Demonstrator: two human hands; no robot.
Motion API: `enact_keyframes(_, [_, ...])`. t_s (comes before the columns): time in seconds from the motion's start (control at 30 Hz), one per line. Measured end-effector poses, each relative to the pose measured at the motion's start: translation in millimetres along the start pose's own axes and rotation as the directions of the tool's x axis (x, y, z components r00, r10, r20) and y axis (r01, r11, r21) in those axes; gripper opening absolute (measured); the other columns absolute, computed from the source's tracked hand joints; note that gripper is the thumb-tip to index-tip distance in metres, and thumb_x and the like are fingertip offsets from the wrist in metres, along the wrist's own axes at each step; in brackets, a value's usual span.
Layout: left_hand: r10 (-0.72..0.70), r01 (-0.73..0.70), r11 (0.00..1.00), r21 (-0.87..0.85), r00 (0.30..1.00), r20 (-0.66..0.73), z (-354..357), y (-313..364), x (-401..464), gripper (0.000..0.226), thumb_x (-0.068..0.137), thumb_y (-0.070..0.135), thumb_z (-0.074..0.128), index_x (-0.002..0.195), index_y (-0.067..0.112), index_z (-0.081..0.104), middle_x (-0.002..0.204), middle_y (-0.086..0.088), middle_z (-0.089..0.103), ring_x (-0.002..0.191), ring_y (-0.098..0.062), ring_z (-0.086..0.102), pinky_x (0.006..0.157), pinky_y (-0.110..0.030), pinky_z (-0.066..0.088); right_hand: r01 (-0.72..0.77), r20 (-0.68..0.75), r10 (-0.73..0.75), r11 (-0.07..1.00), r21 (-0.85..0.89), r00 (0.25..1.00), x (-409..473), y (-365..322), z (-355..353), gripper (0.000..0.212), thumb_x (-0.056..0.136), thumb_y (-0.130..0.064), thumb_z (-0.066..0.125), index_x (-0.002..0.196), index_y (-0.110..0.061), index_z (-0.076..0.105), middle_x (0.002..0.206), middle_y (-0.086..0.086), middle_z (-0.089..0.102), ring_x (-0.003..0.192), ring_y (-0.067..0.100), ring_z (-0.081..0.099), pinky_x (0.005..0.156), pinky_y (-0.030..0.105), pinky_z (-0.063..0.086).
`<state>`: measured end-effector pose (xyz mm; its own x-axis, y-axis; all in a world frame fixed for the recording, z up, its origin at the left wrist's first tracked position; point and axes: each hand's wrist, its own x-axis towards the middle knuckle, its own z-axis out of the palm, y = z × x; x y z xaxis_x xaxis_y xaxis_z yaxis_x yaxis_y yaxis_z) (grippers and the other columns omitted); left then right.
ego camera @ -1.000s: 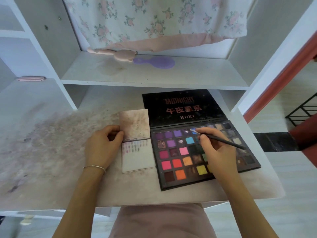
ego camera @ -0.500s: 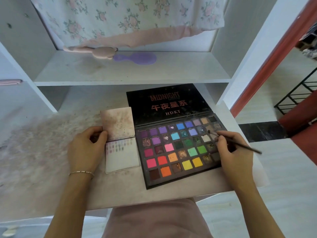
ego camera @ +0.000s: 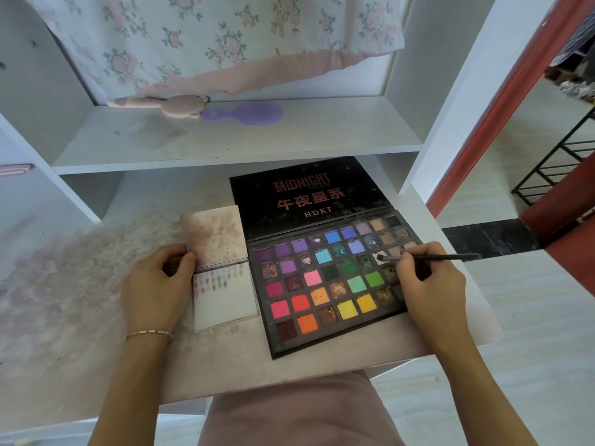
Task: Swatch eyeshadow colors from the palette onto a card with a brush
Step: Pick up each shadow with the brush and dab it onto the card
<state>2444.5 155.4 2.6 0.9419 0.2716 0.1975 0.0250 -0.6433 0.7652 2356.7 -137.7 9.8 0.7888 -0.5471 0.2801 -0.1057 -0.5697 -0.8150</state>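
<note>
Powdery pans crumble easily; right hand pinches the light, thin brush near its ferrule, left hand gripping the card.

The open black palette lay flat; the brush tip touched a pale pan; the card lay just left.

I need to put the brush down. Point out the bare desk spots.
Free: the stained desk left of the left hand, and the strip in front of the card. Crowded: the right edge, where the palette and right hand sit.
</note>
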Motion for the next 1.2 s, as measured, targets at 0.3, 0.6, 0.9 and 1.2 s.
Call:
enact_keyframes(0.3, [-0.005,0.005,1.0,-0.017,1.0,0.015,-1,1,-1,0.014,0.083,0.017,0.061,0.094,0.013,0.069,0.078,0.0,0.061,0.075,-0.018,0.054,0.071,-0.028,0.039,-0.021,0.009,0.02,0.998,0.057,1.0,0,0,0,0.015,0.086,-0.005,0.055,0.082,-0.019,0.054,0.065,-0.01,0.058,0.067,-0.013,0.056,0.055,0.001,0.041])
enact_keyframes(0.6, [-0.007,0.007,1.0,-0.003,1.0,0.014,0,0,-1,0.014,0.084,0.018,0.061,0.094,0.015,0.069,0.077,0.002,0.06,0.075,-0.016,0.053,0.07,-0.027,0.037,0.062,0.028,-0.067,0.987,0.146,0.997,-7,-11,4,0.028,0.086,-0.001,0.054,0.082,-0.029,0.051,0.069,-0.007,0.059,0.07,0.001,0.059,0.06,0.008,0.047])
enact_keyframes(0.9, [-0.012,0.012,1.0,-0.008,1.0,0.013,1,0,0,0.012,0.083,0.02,0.06,0.091,0.021,0.069,0.073,0.011,0.06,0.067,-0.004,0.052,0.057,-0.02,0.034,0.056,0.312,-0.173,0.935,0.349,0.934,-32,-62,48,0.016,0.084,-0.019,0.06,0.073,-0.031,0.056,0.07,-0.007,0.063,0.06,0.009,0.058,0.052,0.022,0.048])
enact_keyframes(1.2, [0.013,-0.013,1.0,-0.02,1.0,0.022,1,-4,2,0.011,0.08,0.022,0.06,0.086,0.028,0.069,0.07,0.014,0.061,0.063,0.004,0.051,0.055,-0.015,0.035,0.092,0.514,-0.247,0.947,0.307,0.821,-48,-85,90,0.008,0.086,-0.017,0.058,0.084,-0.024,0.061,0.081,-0.006,0.067,0.069,0.003,0.056,0.062,0.015,0.046])
